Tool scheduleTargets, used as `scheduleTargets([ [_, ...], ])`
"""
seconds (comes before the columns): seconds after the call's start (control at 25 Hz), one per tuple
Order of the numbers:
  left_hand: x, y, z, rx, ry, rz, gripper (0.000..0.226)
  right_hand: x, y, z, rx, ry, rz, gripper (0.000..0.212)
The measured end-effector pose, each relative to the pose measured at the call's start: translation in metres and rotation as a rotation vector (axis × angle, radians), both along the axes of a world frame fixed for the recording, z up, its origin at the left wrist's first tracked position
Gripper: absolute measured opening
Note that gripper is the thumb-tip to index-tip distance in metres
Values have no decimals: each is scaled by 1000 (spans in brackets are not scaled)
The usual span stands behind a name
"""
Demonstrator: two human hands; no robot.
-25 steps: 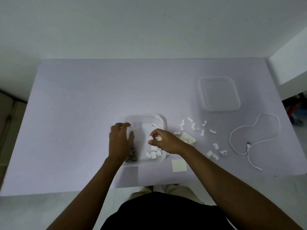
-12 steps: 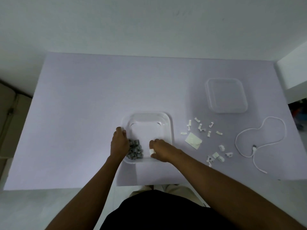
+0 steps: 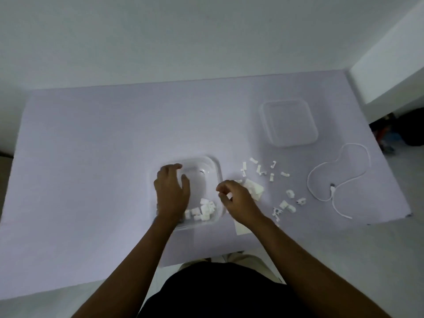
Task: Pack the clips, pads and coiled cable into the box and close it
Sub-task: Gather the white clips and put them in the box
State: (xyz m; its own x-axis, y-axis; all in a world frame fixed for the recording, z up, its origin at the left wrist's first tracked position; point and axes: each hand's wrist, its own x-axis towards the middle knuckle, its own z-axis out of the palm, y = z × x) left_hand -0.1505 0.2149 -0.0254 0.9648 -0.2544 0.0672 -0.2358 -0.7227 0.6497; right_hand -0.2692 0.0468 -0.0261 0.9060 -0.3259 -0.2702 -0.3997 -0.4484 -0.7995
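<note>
The clear plastic box (image 3: 214, 167) sits near the table's front edge, with several white clips (image 3: 203, 211) piled in its near corner. My left hand (image 3: 172, 193) grips the box's left wall, thumb inside. My right hand (image 3: 238, 201) hovers just right of the box with curled fingers; a small white bit shows between them, and I cannot tell whether it is held. One white pad (image 3: 255, 189) lies partly behind that hand, another pad (image 3: 242, 228) under the wrist. Loose clips (image 3: 260, 169) are scattered to the right. The white cable (image 3: 339, 180) lies uncoiled at the far right.
The clear lid (image 3: 289, 122) lies flat behind the loose clips. More clips (image 3: 289, 204) lie near the table's front edge. The cable's end comes close to the right corner (image 3: 408, 214). Dark objects (image 3: 403, 134) sit on the floor beyond the right edge.
My right hand has left the box, where it was half a second ago, and moved right over the pad. My left hand has shifted forward along the box's left side.
</note>
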Motion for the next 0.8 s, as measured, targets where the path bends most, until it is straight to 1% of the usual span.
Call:
scheduleTargets([
  [0.04, -11, -19, 6, -46, -22, -109, 26, -11, -12, -2, 1, -29, -157, 13],
  [0.08, -23, -39, 10, -76, -3, -238, 22, -24, -23, -4, -14, -34, -302, 15],
  [0.12, -35, -53, 10, -84, 51, -376, 22, -34, -31, -8, -39, -11, -409, 16],
  [0.16, -50, -71, 6, -51, 111, -543, 23, -52, -42, -12, -66, 27, -510, 16],
  [0.24, -66, -92, -10, 131, 189, -796, 27, -79, -54, -20, -113, 102, -628, 15],
  [0.32, -80, -110, -25, 418, 205, -961, 36, -114, -64, -27, -127, 164, -736, 13],
  [0.4, -90, -119, -34, 687, 195, -1011, 44, -143, -66, -34, -106, 222, -759, 20],
  [0.44, -95, -122, -38, 764, 211, -992, 45, -155, -63, -39, -98, 247, -746, 27],
  [0.48, -98, -123, -41, 795, 240, -953, 45, -163, -58, -43, -99, 264, -727, 32],
  [0.56, -101, -127, -46, 793, 282, -892, 44, -171, -50, -52, -105, 282, -712, 37],
  [0.64, -101, -128, -51, 761, 284, -876, 42, -170, -46, -60, -111, 303, -710, 39],
  [0.8, -93, -135, -58, 661, 322, -873, 24, -165, -47, -72, -171, 313, -653, 35],
])
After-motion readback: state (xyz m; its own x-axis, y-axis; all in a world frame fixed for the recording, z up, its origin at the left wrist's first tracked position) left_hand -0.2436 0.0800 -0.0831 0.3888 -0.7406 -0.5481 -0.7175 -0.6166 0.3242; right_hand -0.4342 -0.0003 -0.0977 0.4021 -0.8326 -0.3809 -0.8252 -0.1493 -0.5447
